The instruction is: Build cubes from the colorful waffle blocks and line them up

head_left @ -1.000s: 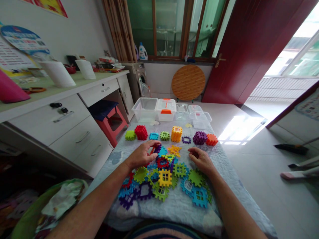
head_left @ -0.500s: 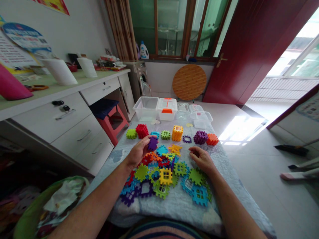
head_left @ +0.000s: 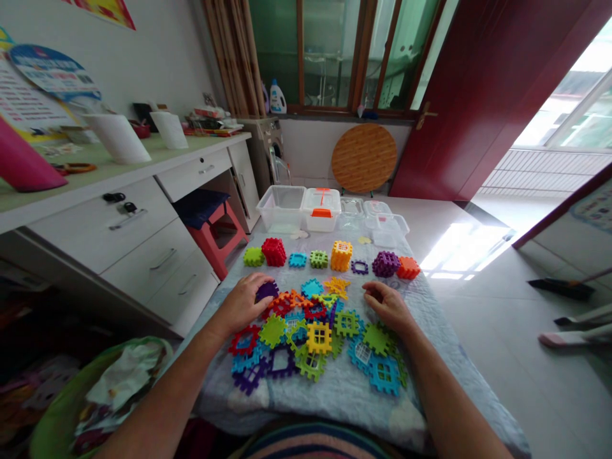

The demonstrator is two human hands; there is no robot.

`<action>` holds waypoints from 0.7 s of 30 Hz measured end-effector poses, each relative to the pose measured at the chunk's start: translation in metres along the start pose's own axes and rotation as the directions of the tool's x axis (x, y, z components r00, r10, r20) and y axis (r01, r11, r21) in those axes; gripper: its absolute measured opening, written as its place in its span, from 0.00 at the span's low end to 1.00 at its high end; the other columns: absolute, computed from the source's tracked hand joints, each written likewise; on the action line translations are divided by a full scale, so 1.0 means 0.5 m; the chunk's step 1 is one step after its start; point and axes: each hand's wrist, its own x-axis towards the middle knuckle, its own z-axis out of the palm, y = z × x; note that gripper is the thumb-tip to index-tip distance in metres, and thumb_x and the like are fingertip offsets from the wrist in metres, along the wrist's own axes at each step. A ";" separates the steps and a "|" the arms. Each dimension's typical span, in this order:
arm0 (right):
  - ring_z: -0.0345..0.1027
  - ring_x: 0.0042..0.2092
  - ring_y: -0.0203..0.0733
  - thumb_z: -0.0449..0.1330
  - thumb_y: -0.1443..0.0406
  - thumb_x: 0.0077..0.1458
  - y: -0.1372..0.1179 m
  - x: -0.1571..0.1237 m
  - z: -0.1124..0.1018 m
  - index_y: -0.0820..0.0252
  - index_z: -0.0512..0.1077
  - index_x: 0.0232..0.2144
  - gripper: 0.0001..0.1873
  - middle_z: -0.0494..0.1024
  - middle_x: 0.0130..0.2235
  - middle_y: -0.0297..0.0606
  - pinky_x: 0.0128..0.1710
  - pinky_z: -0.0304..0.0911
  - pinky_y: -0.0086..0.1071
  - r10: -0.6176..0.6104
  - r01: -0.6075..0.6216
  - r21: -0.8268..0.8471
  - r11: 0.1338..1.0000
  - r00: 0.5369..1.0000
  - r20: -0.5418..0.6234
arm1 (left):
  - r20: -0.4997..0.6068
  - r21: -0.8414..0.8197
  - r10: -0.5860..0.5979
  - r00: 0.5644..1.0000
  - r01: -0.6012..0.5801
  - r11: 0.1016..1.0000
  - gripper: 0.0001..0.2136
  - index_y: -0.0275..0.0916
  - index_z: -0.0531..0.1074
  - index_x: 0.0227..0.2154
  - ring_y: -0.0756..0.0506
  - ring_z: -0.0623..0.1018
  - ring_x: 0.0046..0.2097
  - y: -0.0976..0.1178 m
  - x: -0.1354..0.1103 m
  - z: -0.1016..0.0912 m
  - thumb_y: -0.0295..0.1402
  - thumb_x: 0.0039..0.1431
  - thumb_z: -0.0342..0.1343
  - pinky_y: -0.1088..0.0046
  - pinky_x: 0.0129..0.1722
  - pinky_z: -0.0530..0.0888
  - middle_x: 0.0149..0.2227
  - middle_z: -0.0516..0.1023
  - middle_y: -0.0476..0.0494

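At the left edge of a loose pile, my left hand (head_left: 243, 304) grips a solid purple building tile (head_left: 266, 291) with notched edges, low over the cloth. On the right, my right hand (head_left: 388, 307) rests on the cloth, its fingers loosely bent and apart with nothing in them. Close by it lie a green tile (head_left: 377, 339) and a blue window tile (head_left: 384, 375). The pile also has a yellow window tile (head_left: 319, 338), a green solid tile (head_left: 273, 332), a red frame tile (head_left: 244, 341) and orange pieces (head_left: 337, 287).
Behind the pile runs a row of sorted tiles, with a red stack (head_left: 273, 252), a yellow stack (head_left: 341, 256), a purple stack (head_left: 386, 264) and an orange stack (head_left: 408, 268). Clear plastic boxes (head_left: 282, 207) line the far table edge. A pink stool (head_left: 215, 239) stands left.
My left hand has come back left and down with the purple tile, from above the blue tile in the row to the left side of the pile. My right hand stays put.
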 end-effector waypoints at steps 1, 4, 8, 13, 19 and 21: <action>0.68 0.30 0.39 0.57 0.59 0.49 -0.003 0.001 -0.002 0.62 0.74 0.39 0.17 0.75 0.29 0.36 0.31 0.65 0.32 0.002 -0.002 -0.004 1.000 1.000 0.016 | 0.013 -0.003 -0.004 1.000 0.004 1.000 0.17 0.39 0.73 0.45 0.37 0.72 0.53 -0.002 -0.006 0.000 0.40 0.53 0.56 0.58 0.56 0.67 0.50 0.74 0.38; 0.69 0.30 0.39 0.56 0.60 0.51 -0.019 0.004 -0.004 0.62 0.74 0.40 0.16 0.77 0.30 0.37 0.31 0.66 0.32 0.006 -0.005 -0.012 1.000 0.996 0.084 | 0.049 -0.015 -0.011 0.999 0.012 1.000 0.18 0.40 0.73 0.47 0.37 0.72 0.55 -0.001 -0.024 0.002 0.42 0.55 0.54 0.58 0.58 0.66 0.53 0.73 0.38; 0.71 0.44 0.44 0.58 0.63 0.52 -0.069 0.010 0.003 0.57 0.75 0.41 0.13 0.78 0.44 0.41 0.45 0.66 0.39 -0.206 0.220 -0.057 0.974 0.960 0.189 | 0.072 -0.017 -0.004 0.997 0.005 1.000 0.19 0.40 0.73 0.48 0.36 0.71 0.56 0.003 -0.042 0.012 0.40 0.55 0.56 0.57 0.59 0.65 0.54 0.73 0.38; 0.65 0.55 0.45 0.57 0.68 0.54 -0.157 0.041 0.042 0.56 0.73 0.46 0.16 0.75 0.52 0.41 0.57 0.57 0.44 -0.386 0.474 -0.143 0.869 0.830 0.403 | 0.015 -0.054 0.040 0.999 -0.039 0.998 0.20 0.39 0.71 0.51 0.38 0.72 0.55 0.000 -0.045 0.029 0.37 0.55 0.55 0.56 0.57 0.67 0.53 0.74 0.38; 0.61 0.58 0.51 0.58 0.65 0.53 -0.193 0.082 0.119 0.62 0.68 0.54 0.25 0.70 0.57 0.48 0.56 0.56 0.46 -0.258 0.474 -0.309 0.825 0.801 0.541 | -0.048 -0.046 0.055 0.997 -0.057 0.997 0.17 0.39 0.72 0.49 0.38 0.73 0.53 -0.017 -0.038 0.047 0.36 0.56 0.56 0.55 0.56 0.68 0.50 0.76 0.39; 0.62 0.56 0.53 0.59 0.64 0.51 -0.189 0.083 0.129 0.62 0.69 0.53 0.25 0.71 0.55 0.50 0.55 0.56 0.45 -0.211 0.463 -0.354 0.813 0.800 0.561 | -0.046 -0.041 0.059 0.997 -0.061 0.997 0.17 0.38 0.72 0.48 0.38 0.73 0.53 -0.020 -0.036 0.047 0.35 0.55 0.56 0.55 0.56 0.67 0.50 0.76 0.39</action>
